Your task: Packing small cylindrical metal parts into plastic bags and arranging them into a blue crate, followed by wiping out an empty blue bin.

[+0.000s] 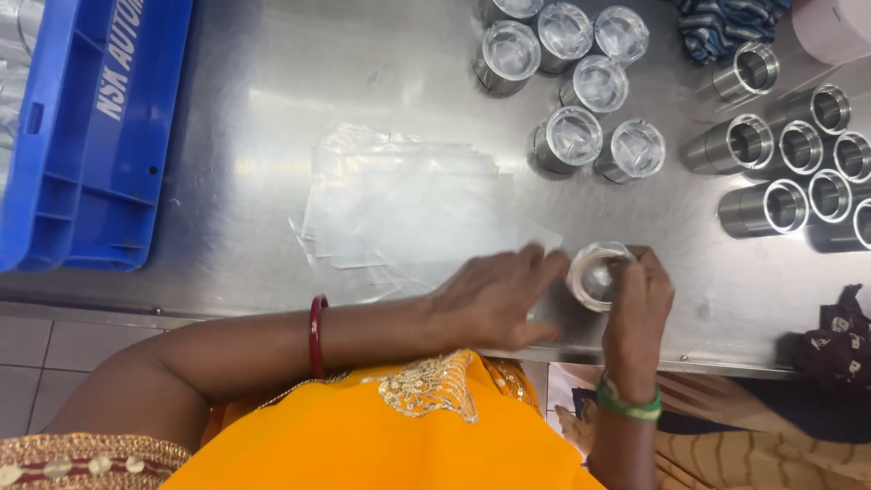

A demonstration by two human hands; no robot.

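Note:
My right hand [638, 299] and my left hand [497, 295] meet near the front edge of a steel table [272, 73]. Between them is a short metal cylinder [594, 272] covered in a clear plastic bag. My right hand's fingers grip its right side. My left hand's fingers touch the bag on its left side. A stack of clear plastic bags [408, 204] lies flat just beyond my left hand.
Several bagged metal cylinders [572, 136] stand at the back centre. Several bare metal cylinders [789, 150] stand at the right. A blue plastic crate [100, 136] sits at the left. A dark patterned cloth [835, 340] lies at the right edge, a striped cloth [726, 27] at the back.

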